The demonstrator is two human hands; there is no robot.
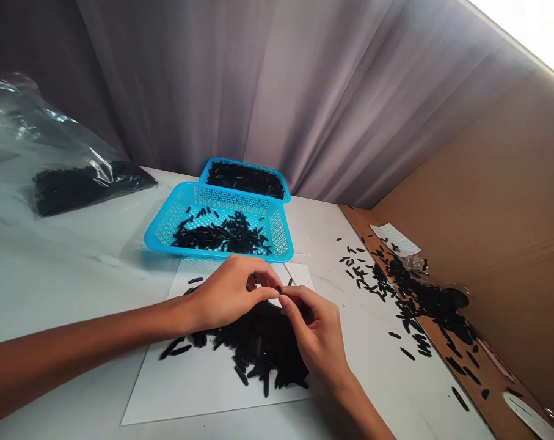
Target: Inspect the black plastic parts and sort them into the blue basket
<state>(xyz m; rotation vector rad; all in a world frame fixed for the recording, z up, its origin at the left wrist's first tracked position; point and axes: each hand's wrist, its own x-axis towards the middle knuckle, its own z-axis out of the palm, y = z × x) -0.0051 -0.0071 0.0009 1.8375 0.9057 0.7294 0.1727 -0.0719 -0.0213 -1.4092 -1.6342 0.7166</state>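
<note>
Black small slender piece (279, 290) pinched between fingertips of both hands; mostly hidden, so long axis and pointing direction cannot be told. Left hand (228, 293) and right hand (320, 324) brought close together, thumbs and forefingers narrowed on piece. Pile of elongated black pieces (277, 348) spread beneath hands on flat white sheet (162, 397); one at near edge pointed toward wearer, one below left wrist laid crosswise. Light-blue perforated plastic basket (156, 243), holding similar pieces, set beyond hands.
</note>
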